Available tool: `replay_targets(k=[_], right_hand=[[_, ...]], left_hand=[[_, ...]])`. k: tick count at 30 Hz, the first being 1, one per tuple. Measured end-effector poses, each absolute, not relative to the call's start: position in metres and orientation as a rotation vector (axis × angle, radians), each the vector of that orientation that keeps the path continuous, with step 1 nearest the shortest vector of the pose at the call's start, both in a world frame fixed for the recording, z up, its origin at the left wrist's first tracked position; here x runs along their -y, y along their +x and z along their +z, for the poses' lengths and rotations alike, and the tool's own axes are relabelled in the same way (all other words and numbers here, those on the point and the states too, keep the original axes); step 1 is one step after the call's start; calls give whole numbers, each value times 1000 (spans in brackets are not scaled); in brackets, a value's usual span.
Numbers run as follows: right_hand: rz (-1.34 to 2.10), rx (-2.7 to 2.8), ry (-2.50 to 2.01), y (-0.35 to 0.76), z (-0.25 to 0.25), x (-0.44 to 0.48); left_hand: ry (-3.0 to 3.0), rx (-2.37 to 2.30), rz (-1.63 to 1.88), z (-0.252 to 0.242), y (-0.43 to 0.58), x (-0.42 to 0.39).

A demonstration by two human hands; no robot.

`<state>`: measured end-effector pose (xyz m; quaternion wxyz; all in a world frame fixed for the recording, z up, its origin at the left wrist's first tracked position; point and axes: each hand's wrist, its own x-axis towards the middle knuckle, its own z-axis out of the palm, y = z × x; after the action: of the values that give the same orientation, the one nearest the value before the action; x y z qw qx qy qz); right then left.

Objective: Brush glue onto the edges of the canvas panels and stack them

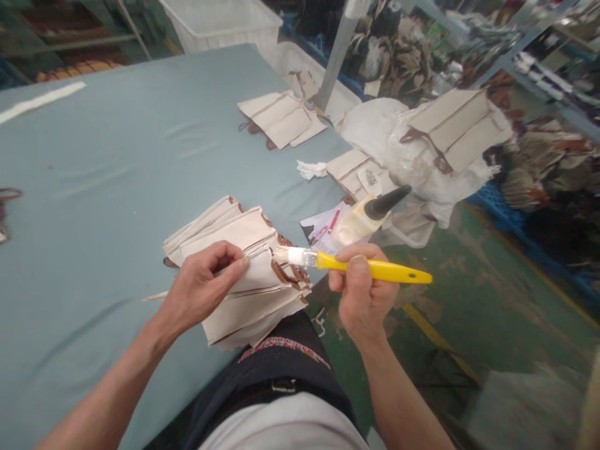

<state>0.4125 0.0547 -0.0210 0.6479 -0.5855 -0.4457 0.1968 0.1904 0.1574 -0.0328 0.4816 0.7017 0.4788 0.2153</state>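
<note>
My right hand (368, 290) is wrapped round a paintbrush (375, 269) with a yellow handle and pale bristles. The bristle tips meet the brown-trimmed edge of a fanned stack of beige fabric pieces (255, 312) at the table's near edge. On the left side of that stack, my left hand (209, 278) is closed, thumb against forefinger, on one of the beige pieces. Brown loops or straps show along the right edge of the stack. Just beyond the brush stands a pale bottle (354, 222) with a black nozzle, tilted to the right.
A blue-grey covered table (122, 156) spreads to the left. More beige pieces (281, 119) lie toward its far right corner, and others (454, 128) rest on white plastic sacks (375, 125). A white bin (225, 25) stands behind. A metal post (340, 53) rises by the corner.
</note>
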Motion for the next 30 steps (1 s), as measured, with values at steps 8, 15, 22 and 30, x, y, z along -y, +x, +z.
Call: replay_targets(k=[8, 15, 22, 30], right_hand=[[415, 784, -1375, 413, -27, -51], [469, 612, -1384, 415, -36, -33], [445, 452, -1429, 426, -47, -11], [586, 298, -1452, 436, -62, -20]], left_hand=[[2143, -917, 251, -8, 182, -206], [2420, -731, 87, -54, 232, -274], [2014, -1074, 571, -94, 228, -244], [872, -1220, 586, -92, 220, -100]])
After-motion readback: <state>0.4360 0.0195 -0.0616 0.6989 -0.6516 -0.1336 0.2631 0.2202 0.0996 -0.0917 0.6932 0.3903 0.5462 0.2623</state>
